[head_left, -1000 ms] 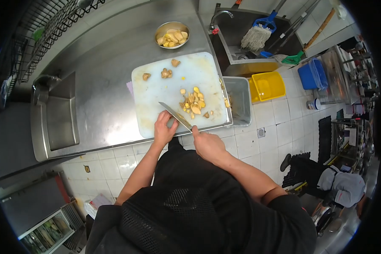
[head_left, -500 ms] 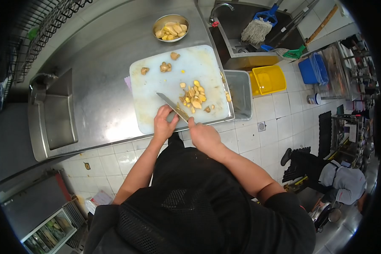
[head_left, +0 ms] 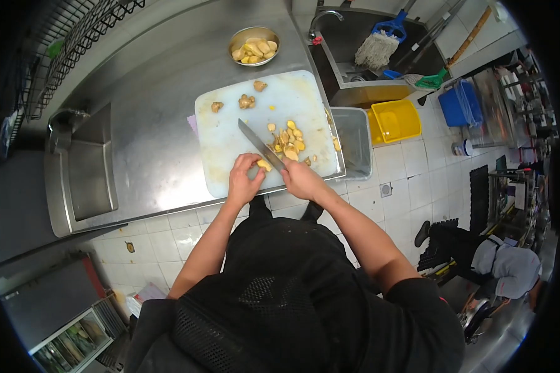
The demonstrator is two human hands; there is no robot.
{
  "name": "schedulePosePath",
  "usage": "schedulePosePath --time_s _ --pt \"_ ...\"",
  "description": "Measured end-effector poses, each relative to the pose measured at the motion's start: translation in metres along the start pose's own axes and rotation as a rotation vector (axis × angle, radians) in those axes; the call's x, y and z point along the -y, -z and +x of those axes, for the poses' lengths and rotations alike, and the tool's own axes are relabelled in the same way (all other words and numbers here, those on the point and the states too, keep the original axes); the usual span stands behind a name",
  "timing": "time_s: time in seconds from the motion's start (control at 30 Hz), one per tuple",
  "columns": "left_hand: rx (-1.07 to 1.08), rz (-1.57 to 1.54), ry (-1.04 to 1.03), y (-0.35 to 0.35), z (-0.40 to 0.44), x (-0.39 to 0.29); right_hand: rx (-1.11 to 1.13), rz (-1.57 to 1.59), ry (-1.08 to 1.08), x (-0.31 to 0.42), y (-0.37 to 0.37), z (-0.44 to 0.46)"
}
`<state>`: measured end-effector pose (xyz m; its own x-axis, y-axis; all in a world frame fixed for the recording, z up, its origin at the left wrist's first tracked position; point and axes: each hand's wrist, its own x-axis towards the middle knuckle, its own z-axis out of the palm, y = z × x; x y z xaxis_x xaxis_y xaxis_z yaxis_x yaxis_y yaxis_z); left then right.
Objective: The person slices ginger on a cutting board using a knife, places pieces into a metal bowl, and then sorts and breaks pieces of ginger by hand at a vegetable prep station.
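Note:
My right hand (head_left: 300, 179) grips a kitchen knife (head_left: 257, 142) at its handle end, with the blade slanting up and left over the white cutting board (head_left: 227, 140). Pinched in my left hand (head_left: 244, 177) is a small piece of ginger (head_left: 264, 165), its pale yellow side showing, just left of the blade. To the right of the knife lies a pile of ginger peels and cut bits (head_left: 290, 140). Several unpeeled ginger knobs (head_left: 247, 101) rest on the board's far side. A metal bowl (head_left: 231, 50) behind the board holds peeled ginger.
The steel counter (head_left: 149, 137) has a sink (head_left: 93, 168) at its left. A grey bin (head_left: 356, 146) and a yellow tub (head_left: 397, 121) stand right of the counter. A mop (head_left: 379, 46) leans in the back sink. Another person (head_left: 501, 264) is at work at far right.
The knife has moved slightly right and turned a little steeper. My right hand has shifted up and right. The ginger piece in my left fingers now shows, and the whole view has shifted slightly.

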<state>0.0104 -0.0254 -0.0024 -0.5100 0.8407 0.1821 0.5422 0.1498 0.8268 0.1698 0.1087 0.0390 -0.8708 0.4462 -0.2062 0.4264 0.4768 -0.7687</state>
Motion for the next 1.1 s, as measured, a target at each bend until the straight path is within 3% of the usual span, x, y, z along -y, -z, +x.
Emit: schedulePosePath --time_s 0.17,0.37,0.87,1.0,1.1 --pt "0.031 -0.058 0.034 0.009 -0.002 0.001 0.109 -0.294 -0.139 0.029 0.014 -0.029" --pt "0.026 -0.014 0.040 0.008 -0.003 0.005 0.092 -0.402 -0.051 0.048 0.009 -0.059" --pt "0.033 0.017 0.053 0.010 -0.006 0.007 0.182 -0.386 -0.128 0.070 0.024 -0.055" --pt "0.040 0.013 0.007 0.014 -0.004 0.003 0.129 -0.343 -0.118 0.028 0.003 -0.012" --pt "0.071 -0.020 0.016 0.016 0.000 0.002 0.107 -0.154 0.026 -0.003 0.005 0.009"
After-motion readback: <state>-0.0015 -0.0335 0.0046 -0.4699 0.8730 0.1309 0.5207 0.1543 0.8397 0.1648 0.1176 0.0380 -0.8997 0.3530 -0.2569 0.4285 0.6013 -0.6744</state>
